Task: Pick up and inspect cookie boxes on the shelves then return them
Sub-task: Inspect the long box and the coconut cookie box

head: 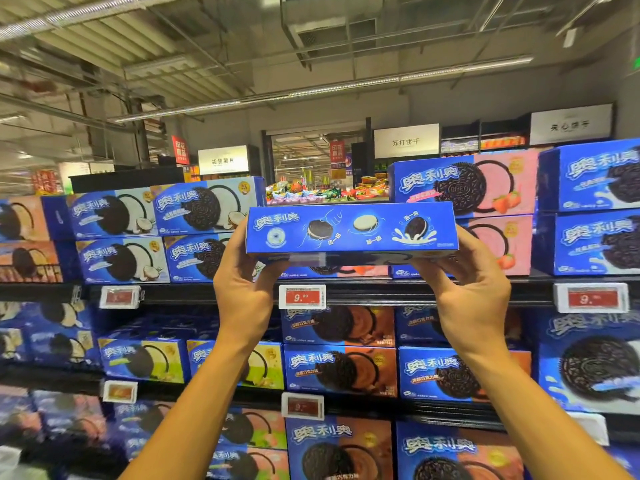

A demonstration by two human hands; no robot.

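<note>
The shelving point(346, 292) runs the whole width of the aisle, stacked on every level with blue cookie boxes. Just in front of its top shelf, over a gap in the row, a person holds one cookie box point(351, 227) up level, a long narrow side turned toward the face. The left hand point(242, 289) grips its left end, thumb curled onto the near side and fingers wrapped beneath; the right hand point(474, 292) grips the right end the same way.

As I judge it, the pickup is done and the inspection is under way; the return to that gap is left.

The held side carries the brand name in Chinese characters and pictures of a cookie twisted, licked and dunked. A pink strawberry box point(464, 187) just right of it reads OREO on its biscuit. The price tag point(302, 297) directly below shows 9.00.
</note>
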